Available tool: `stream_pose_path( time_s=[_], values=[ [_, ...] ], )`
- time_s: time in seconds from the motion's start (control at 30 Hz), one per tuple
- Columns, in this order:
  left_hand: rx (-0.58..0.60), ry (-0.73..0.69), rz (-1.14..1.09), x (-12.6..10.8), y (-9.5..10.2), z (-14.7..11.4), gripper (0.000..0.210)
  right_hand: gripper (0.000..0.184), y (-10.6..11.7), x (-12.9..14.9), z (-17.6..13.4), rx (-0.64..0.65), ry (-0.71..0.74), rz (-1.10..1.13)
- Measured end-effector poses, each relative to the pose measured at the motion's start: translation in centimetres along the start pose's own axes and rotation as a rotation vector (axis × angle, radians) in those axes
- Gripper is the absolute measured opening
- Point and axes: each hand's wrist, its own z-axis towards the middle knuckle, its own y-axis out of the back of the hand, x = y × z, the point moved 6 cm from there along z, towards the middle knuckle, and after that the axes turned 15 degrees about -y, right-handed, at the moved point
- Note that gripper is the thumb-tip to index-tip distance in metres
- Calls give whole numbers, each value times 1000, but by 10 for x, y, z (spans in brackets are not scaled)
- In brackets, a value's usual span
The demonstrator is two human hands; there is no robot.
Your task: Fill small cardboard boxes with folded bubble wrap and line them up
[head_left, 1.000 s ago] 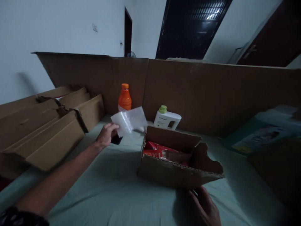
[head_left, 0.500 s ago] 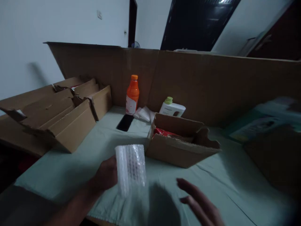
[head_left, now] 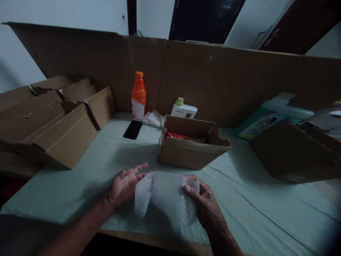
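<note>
My right hand (head_left: pixel 206 199) grips the right end of a sheet of clear bubble wrap (head_left: pixel 166 193), partly unrolled above the near side of the cloth-covered table. Its thumb lies on top, pressing a rolled part. My left hand (head_left: pixel 124 186) is palm up at the wrap's left end, fingers spread and stretched out; the loose flap hangs beside them. Just beyond both hands stands an open cardboard box (head_left: pixel 191 153) with a red packet (head_left: pixel 176 136) inside.
A black phone (head_left: pixel 133 129), an orange bottle (head_left: pixel 139 96), crumpled clear plastic (head_left: pixel 153 118) and a white bottle with a green cap (head_left: pixel 183 108) stand behind. Open cardboard boxes (head_left: pixel 77 131) line the left. At right are a teal jug (head_left: pixel 262 119) and another box (head_left: pixel 293 153).
The bubble wrap has gone from my left hand to my right and opened out from a compact roll. My left hand has loosened its grip. The view has shifted right and down.
</note>
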Motion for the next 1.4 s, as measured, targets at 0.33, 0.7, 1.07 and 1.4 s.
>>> stream_pose_path(
  time_s=[0.33, 0.7, 1.07, 1.4],
  values=[
    [316, -499, 1337, -60, -50, 20, 48, 30, -2, 32, 11, -94, 245, -614],
    [675, -68, 1630, -8, -41, 35, 14, 23, 39, 89, -33, -264, 443, -1124],
    [419, -125, 1541, -20, -9, 17, 53, 46, 112, 68, 26, -746, 351, -1266],
    [121, -475, 1260, 8, -34, 89, 77, 43, 108, 68, 61, -629, 311, -894]
  ],
)
